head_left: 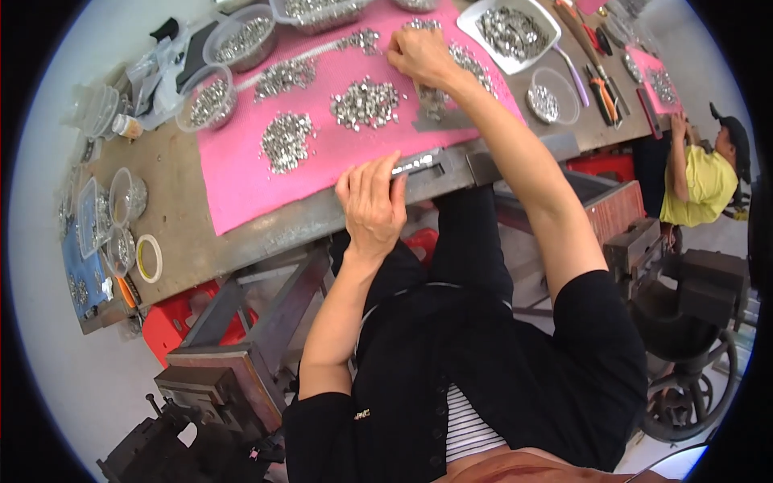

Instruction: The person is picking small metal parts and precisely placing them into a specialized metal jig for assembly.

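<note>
Left grip [373,197] lay half-curled, right grip [423,58] bunched at 12 o'clock, holds unclear; careless dragging could scatter pieces [366,105].

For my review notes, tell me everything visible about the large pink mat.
The large pink mat is a thin, finely textured sheet, material unclear, spread flat on the workbench. Separate heaps of small silvery, metal-looking parts lie on it. The right hand is over its far side; whether they touch is hidden.

black short-sleeved top [531,354] — dark buttons [438,433] | striped undershirt [469,425] | black trousers [471,237]
</note>
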Demonstrator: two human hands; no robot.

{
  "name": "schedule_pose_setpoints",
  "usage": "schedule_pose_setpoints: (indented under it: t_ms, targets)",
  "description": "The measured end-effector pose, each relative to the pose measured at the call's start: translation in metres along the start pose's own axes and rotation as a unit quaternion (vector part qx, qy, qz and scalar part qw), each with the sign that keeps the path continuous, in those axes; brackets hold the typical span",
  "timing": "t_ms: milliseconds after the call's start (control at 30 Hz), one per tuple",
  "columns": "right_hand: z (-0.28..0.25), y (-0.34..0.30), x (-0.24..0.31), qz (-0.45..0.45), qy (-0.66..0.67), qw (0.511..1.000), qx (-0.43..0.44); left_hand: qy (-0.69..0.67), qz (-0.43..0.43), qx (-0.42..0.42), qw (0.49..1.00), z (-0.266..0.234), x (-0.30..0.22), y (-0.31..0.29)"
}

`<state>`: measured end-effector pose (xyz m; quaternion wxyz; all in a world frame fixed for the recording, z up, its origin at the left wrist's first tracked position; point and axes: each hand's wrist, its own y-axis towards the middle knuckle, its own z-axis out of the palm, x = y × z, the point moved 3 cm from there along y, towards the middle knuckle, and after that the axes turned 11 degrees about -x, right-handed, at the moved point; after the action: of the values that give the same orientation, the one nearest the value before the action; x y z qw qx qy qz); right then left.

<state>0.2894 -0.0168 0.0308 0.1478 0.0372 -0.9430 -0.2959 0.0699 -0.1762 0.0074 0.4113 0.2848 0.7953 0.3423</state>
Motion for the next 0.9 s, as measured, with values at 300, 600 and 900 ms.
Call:
schedule_pose_setpoints:
  t_ms: [300,600,900]
  targets:
    - [-0.086,-0.124,0.069,0.016,0.312,0.950,0.016,0.005,0.011,-0.013,1.000,0.002,0.003,-0.001]
    - [-0.081,-0.146,0.082,-0.037,0.254,0.965,-0.042,0.002,0.023,-0.015,1.000,0.003,0.006,-0.008]
    - [-0.079,-0.143,0.082,-0.111,0.183,0.973,-0.084,0.002,0.045,-0.034,0.998,0.006,0.007,-0.004]
